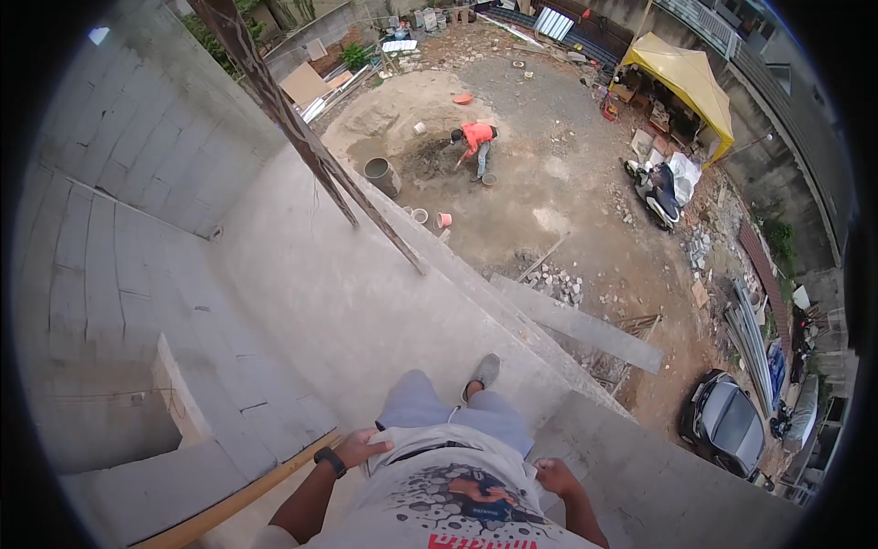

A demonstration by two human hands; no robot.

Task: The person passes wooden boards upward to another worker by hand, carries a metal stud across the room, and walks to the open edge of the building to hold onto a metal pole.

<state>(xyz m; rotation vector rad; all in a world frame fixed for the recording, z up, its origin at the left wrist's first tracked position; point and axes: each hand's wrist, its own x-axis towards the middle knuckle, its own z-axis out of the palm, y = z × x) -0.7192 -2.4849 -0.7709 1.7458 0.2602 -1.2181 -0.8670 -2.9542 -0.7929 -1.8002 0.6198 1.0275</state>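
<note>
My left hand (pixel 358 448), with a dark watch on its wrist, is closed on the hem of the light printed shirt (pixel 448 485) at my waist. On the other side of the shirt, my right hand (pixel 556 478) is closed at the shirt's edge, its fingers curled and partly hidden. Below the shirt show blue-grey shorts (pixel 416 400) and one grey shoe (pixel 487 369) on the concrete floor.
The concrete ledge's edge (pixel 494 306) drops to a yard where a person in orange (pixel 476 137) bends over. Rusty posts (pixel 320 160) stand ahead, a block wall (pixel 119 256) left. A wooden beam (pixel 242 494) lies beside me; a grey plank (pixel 585 325) juts out right.
</note>
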